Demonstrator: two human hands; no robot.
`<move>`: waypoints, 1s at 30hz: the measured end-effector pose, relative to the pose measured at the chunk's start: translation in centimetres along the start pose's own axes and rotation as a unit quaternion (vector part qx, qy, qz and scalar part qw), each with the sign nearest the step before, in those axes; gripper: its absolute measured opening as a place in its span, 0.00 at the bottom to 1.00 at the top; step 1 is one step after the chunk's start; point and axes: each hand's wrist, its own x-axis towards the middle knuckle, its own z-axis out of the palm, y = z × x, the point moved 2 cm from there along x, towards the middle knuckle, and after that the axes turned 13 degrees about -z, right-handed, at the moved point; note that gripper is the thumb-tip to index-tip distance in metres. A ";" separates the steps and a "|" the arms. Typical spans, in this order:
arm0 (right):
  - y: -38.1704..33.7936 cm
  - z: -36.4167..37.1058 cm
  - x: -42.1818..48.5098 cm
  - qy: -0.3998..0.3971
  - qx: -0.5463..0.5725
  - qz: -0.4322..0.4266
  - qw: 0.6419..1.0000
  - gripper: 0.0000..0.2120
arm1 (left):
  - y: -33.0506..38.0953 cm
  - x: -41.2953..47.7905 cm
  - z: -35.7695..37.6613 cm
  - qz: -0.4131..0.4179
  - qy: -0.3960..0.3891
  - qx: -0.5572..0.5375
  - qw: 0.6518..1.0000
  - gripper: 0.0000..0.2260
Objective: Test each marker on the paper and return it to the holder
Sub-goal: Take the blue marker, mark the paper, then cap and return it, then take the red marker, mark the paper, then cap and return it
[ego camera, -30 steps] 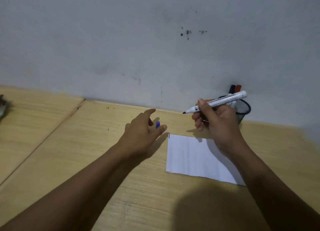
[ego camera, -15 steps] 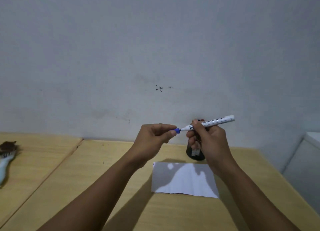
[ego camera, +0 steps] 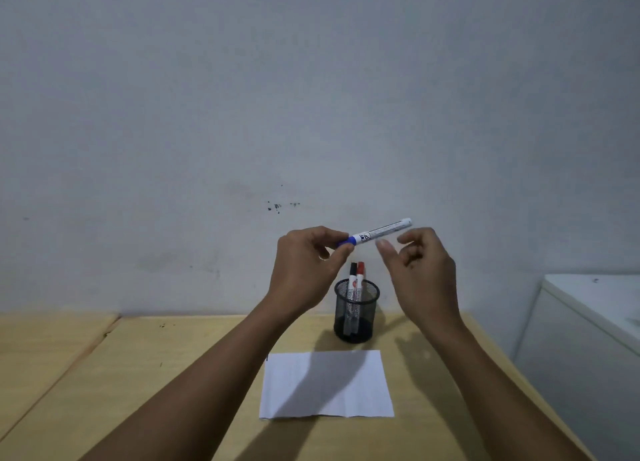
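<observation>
A white marker with a blue cap [ego camera: 381, 232] is held in the air above the table, pinched at its capped end by my left hand [ego camera: 308, 270]. My right hand [ego camera: 420, 270] hovers just right of it with fingers spread, touching nothing. Below the hands stands a black mesh holder [ego camera: 356, 310] with a black-capped marker [ego camera: 352, 284] and a red-capped marker [ego camera: 360, 282] upright in it. A white sheet of paper [ego camera: 327, 384] lies flat on the wooden table [ego camera: 145, 391] in front of the holder.
A grey wall [ego camera: 311, 97] rises right behind the table. A white cabinet or appliance [ego camera: 588, 322] stands beyond the table's right edge. A seam in the tabletop runs along the left side.
The blue cap has gone onto the marker's tip. My right hand has let go of the barrel, so my left hand alone holds the marker. The view has tilted and now shows the whole holder.
</observation>
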 end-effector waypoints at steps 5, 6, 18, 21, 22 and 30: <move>2.5 1.5 2.1 -0.082 -0.111 -0.164 0.977 0.07 | 1.2 1.8 1.6 0.083 -0.045 -0.001 0.996 0.10; 3.2 1.7 2.7 -0.072 -0.094 -0.154 0.981 0.06 | 1.2 2.3 2.0 0.083 -0.048 -0.002 0.995 0.12; 10.5 5.6 2.3 -0.135 -0.068 0.025 0.988 0.24 | -5.9 7.5 10.3 0.007 -0.246 0.360 0.900 0.16; 11.6 6.3 1.9 -0.166 -0.094 0.029 0.981 0.24 | -6.5 7.7 10.9 -0.003 -0.266 0.332 0.905 0.12; 12.0 6.6 1.8 -0.174 -0.103 0.034 0.979 0.25 | -6.7 7.7 11.1 -0.006 -0.268 0.324 0.907 0.12; 13.2 7.2 1.0 -0.219 -0.151 0.009 0.964 0.14 | -7.7 7.4 10.6 -0.003 -0.197 0.260 0.945 0.09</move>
